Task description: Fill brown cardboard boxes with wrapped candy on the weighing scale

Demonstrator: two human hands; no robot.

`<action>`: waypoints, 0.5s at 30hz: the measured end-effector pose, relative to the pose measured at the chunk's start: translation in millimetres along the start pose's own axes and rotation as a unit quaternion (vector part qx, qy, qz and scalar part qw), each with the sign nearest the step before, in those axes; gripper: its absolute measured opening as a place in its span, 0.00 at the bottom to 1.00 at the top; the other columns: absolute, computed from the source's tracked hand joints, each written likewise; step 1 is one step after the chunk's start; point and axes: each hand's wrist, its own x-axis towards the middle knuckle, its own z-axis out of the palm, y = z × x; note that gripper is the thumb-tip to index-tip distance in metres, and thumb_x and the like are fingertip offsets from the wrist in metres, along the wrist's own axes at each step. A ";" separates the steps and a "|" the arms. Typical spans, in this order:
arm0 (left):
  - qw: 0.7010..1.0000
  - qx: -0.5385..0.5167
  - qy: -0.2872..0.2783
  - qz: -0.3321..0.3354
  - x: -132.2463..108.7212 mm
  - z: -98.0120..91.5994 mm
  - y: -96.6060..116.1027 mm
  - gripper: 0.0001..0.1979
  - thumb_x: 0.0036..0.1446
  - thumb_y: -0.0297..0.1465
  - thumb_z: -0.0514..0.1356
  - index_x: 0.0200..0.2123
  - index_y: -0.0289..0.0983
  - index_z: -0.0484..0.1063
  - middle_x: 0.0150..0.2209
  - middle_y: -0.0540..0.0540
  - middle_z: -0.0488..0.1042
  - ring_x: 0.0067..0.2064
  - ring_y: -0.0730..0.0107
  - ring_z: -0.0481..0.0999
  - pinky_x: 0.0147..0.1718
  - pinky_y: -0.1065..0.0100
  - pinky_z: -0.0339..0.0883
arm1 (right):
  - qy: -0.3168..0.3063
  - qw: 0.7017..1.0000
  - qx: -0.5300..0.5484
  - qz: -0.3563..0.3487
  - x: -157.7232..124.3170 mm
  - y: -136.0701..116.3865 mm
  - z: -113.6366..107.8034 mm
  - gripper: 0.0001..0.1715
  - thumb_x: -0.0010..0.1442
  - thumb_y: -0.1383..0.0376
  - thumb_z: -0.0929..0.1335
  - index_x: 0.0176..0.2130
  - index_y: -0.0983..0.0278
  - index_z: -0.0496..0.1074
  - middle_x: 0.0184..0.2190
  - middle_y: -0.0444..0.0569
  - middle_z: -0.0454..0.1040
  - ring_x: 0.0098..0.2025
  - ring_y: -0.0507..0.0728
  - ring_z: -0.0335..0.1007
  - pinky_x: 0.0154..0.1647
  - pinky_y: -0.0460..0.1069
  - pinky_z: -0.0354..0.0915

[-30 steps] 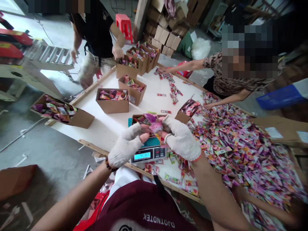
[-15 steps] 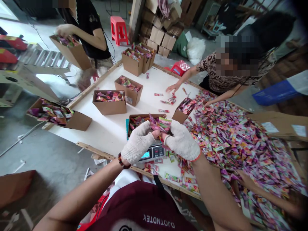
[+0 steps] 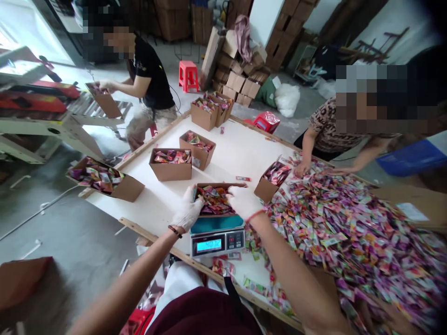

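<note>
Head view: a tilted open carton [image 3: 130, 189] of sachets sits left of the hands, at the tabletop's [image 3: 150, 209] edge. The gloved left hand [image 3: 185, 210] clasps the near-left end of a filled box [image 3: 216, 185], which rests on a scale [image 3: 218, 242] between the hands. The gloved right hand [image 3: 246, 201] curls over its right end; whether it grips, I cannot tell. Right of it spreads a sachet heap [image 3: 349, 223].
</note>
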 end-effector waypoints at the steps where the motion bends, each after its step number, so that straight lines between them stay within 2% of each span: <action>1: 1.000 -0.008 -0.012 -0.013 0.5 4.8 -0.7 0.28 0.60 0.31 0.56 0.63 0.34 0.64 0.57 0.37 0.73 0.58 0.56 0.73 0.59 0.57 0.66 | -0.015 1.000 -0.003 0.021 15.6 -10.4 7.9 0.19 0.65 0.58 0.64 0.49 0.62 0.77 0.50 0.57 0.79 0.53 0.63 0.75 0.52 0.54 0.68; 3: 0.999 0.011 -0.026 -0.030 1.0 6.7 -0.6 0.24 0.60 0.31 0.54 0.60 0.34 0.66 0.53 0.37 0.76 0.54 0.57 0.76 0.55 0.58 0.68 | -0.024 0.999 0.000 0.040 38.2 -20.8 21.1 0.18 0.62 0.62 0.66 0.48 0.65 0.79 0.48 0.60 0.80 0.51 0.64 0.77 0.50 0.54 0.69; 5: 0.996 0.070 -0.049 -0.033 2.7 -0.5 0.5 0.21 0.60 0.33 0.54 0.56 0.35 0.70 0.49 0.37 0.78 0.50 0.55 0.77 0.50 0.58 0.70 | -0.015 0.999 0.012 0.040 46.1 -20.3 29.0 0.17 0.62 0.65 0.66 0.46 0.66 0.79 0.47 0.60 0.80 0.52 0.63 0.76 0.51 0.53 0.69; 7: 0.988 0.122 -0.082 -0.043 6.2 -11.9 1.8 0.19 0.60 0.36 0.53 0.51 0.37 0.73 0.43 0.38 0.80 0.44 0.54 0.78 0.44 0.59 0.70 | 0.006 0.999 0.034 0.027 40.0 -14.0 30.7 0.17 0.64 0.63 0.65 0.46 0.65 0.79 0.48 0.59 0.80 0.53 0.61 0.76 0.52 0.51 0.69; 9: 0.983 0.137 -0.101 -0.068 10.4 -22.4 2.9 0.17 0.59 0.37 0.53 0.45 0.37 0.76 0.34 0.40 0.80 0.36 0.57 0.78 0.37 0.62 0.70 | 0.024 0.998 0.064 0.014 23.5 -2.8 27.1 0.21 0.68 0.58 0.61 0.49 0.64 0.77 0.47 0.57 0.80 0.47 0.58 0.78 0.47 0.49 0.71; 11: 0.982 0.127 -0.103 -0.095 13.8 -30.3 3.3 0.15 0.57 0.36 0.53 0.40 0.37 0.77 0.25 0.42 0.76 0.28 0.60 0.76 0.31 0.64 0.68 | 0.054 0.983 0.176 0.020 1.4 17.7 18.9 0.28 0.70 0.52 0.56 0.50 0.64 0.75 0.43 0.56 0.81 0.36 0.56 0.79 0.36 0.48 0.72; 13: 0.983 0.122 -0.096 -0.101 15.9 -37.7 2.0 0.14 0.56 0.36 0.54 0.36 0.36 0.77 0.21 0.44 0.73 0.24 0.62 0.73 0.27 0.66 0.66 | 0.105 0.941 0.317 0.054 -21.9 50.3 7.1 0.32 0.67 0.45 0.57 0.48 0.64 0.74 0.37 0.55 0.80 0.26 0.55 0.74 0.25 0.49 0.69; 14: 0.983 0.121 -0.091 -0.101 16.7 -42.3 0.6 0.13 0.54 0.36 0.55 0.34 0.36 0.77 0.20 0.45 0.72 0.23 0.63 0.72 0.26 0.66 0.65 | 0.129 0.919 0.364 0.076 -32.3 69.7 0.9 0.31 0.65 0.43 0.60 0.46 0.64 0.75 0.34 0.54 0.80 0.24 0.56 0.72 0.23 0.49 0.67; 15: 0.984 0.120 -0.083 -0.100 17.8 -47.8 -1.2 0.12 0.53 0.36 0.55 0.33 0.37 0.76 0.19 0.45 0.71 0.22 0.63 0.72 0.25 0.66 0.65 | 0.157 0.917 0.352 0.105 -40.9 89.0 -4.7 0.27 0.62 0.44 0.63 0.44 0.62 0.75 0.31 0.53 0.79 0.23 0.56 0.71 0.22 0.49 0.66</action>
